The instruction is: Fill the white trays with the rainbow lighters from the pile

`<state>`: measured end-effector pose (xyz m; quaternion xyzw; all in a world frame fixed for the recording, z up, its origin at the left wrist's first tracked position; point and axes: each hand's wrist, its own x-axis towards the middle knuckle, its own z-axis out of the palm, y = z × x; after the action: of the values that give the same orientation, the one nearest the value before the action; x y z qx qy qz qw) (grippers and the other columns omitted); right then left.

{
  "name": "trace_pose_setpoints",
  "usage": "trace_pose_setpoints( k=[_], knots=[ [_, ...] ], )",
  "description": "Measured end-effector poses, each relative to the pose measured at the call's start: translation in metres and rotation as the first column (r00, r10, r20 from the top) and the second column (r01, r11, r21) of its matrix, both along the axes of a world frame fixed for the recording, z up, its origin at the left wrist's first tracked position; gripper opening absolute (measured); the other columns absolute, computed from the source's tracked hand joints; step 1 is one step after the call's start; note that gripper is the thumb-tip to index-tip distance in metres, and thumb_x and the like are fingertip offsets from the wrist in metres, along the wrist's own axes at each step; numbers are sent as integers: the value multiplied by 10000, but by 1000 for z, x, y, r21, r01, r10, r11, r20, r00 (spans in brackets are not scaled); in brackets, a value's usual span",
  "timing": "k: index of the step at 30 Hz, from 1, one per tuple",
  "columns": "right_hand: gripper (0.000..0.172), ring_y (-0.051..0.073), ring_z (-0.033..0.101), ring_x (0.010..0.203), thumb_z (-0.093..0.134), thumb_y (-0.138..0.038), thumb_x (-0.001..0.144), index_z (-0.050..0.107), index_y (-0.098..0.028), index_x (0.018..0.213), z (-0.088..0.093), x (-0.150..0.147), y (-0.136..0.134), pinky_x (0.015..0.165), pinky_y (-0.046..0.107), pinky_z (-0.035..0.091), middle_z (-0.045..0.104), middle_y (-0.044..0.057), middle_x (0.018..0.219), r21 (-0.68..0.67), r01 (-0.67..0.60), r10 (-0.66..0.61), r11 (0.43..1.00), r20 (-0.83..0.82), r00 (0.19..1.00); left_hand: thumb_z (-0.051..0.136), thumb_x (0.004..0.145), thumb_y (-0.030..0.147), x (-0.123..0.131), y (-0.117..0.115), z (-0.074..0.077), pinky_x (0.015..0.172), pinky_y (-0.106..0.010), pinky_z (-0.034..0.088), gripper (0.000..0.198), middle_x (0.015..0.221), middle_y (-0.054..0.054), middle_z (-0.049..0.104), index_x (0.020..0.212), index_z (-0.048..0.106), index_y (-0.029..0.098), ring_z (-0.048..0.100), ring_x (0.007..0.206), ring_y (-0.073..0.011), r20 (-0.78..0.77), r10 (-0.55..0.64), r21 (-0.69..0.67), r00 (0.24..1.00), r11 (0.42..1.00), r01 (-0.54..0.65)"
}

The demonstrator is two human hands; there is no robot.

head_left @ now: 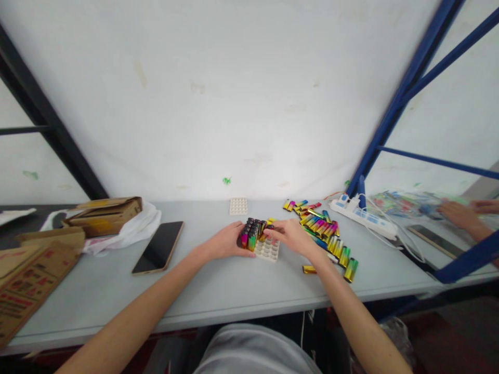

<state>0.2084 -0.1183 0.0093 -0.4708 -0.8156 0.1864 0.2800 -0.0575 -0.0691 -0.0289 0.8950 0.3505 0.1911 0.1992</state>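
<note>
A white tray (268, 250) with rows of round holes lies on the table before me. Shiny rainbow-coloured cylinders with black tops (251, 236) stand upright, packed together in its left part; empty holes show at the right. My left hand (226, 242) curls round the left side of this group, thumb at the front corner and fingers behind. Over the back right of the tray, my right hand (286, 234) is closed with its fingertips at a cylinder beside the standing rows; the hand partly hides it. Loose cylinders (322, 223) lie in a pile to the right.
A second white holed tray (238, 206) lies near the wall. On the left are a black phone (159, 248), cardboard boxes (105, 218) and a white plastic bag (146, 221). A power strip (364, 217) with cables sits right, by a blue frame (390, 114). Beyond it, another person's hands (462, 215) show.
</note>
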Motion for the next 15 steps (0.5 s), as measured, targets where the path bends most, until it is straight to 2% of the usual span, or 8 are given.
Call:
trace_pose_setpoints(
  k=[5,7,11,15],
  knots=[
    [346,213,662,681,612,-405,1075,753,-202,833,-3,-5,-2,665,292,397,758,61,732,76,96,-108,993,182,977,910,724,601,0,0,-1,1048,-439,526,704,1211,-120,708,1236,690,171,672,1148,-352,14,-4,-12,1000,1000,5],
    [309,219,677,726,615,-395,1079,764,-199,893,-2,-5,-2,690,293,403,770,76,787,102,92,-115,990,241,964,910,717,611,0,0,-1,1056,-438,525,710,1215,-111,712,1243,689,188,669,1162,-352,15,-2,-10,1000,1000,2],
    [313,245,718,849,580,-421,1098,765,-188,1000,-4,-8,0,740,296,422,797,120,934,130,115,-149,985,302,942,894,712,646,1,0,1,1037,-441,535,707,1189,-107,715,1222,693,198,677,1130,-350,2,7,-13,1000,1000,-7],
    [357,255,719,835,565,-459,1097,762,-188,972,-11,-20,-1,705,301,409,794,133,943,126,169,-204,977,354,913,886,715,643,1,-2,4,1042,-443,532,692,1163,-104,713,1195,692,184,670,1123,-352,0,2,-3,1000,1000,-2]
  ],
)
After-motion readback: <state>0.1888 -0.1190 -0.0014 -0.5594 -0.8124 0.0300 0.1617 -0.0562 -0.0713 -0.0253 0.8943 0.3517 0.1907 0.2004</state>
